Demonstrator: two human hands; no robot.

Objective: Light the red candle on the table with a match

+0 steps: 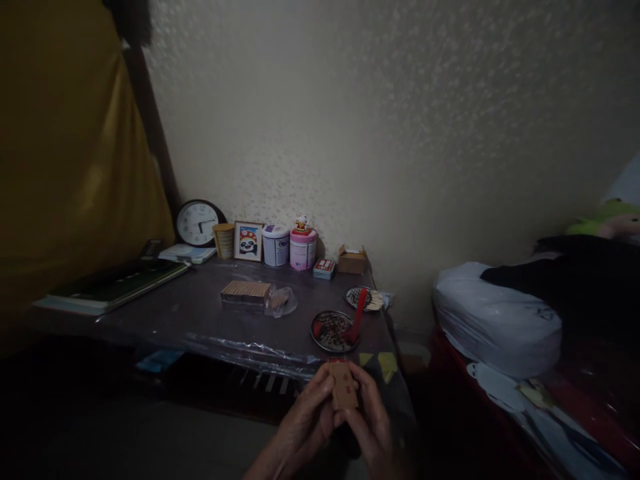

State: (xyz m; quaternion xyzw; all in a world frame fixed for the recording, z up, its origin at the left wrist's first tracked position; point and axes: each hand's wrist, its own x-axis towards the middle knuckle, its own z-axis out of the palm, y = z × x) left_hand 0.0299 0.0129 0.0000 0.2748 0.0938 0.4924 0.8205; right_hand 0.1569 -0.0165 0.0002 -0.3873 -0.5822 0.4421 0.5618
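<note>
Both hands hold a small tan matchbox (343, 387) with red print on its face and a red strip at its far end. My left hand (311, 408) grips its left edge between thumb and fingers. My right hand (370, 410) has its fingers along the right edge and its thumb at the near end. Just beyond the hands, a round metal plate (325, 341) holds small dark and pale bits. A red spoon (359, 317) leans on that plate. Behind it, a second plate (352, 291) carries similar bits and several pale sticks.
A row of thin tan boxes (245, 293) lies beside a clear plastic bag (283, 301) on the plastic-covered table (195, 313). Yellow paper pieces (387, 367) are at the right edge. Along the wall stand a clock (197, 223), picture frame (249, 241), tubs (303, 251) and carton (352, 260).
</note>
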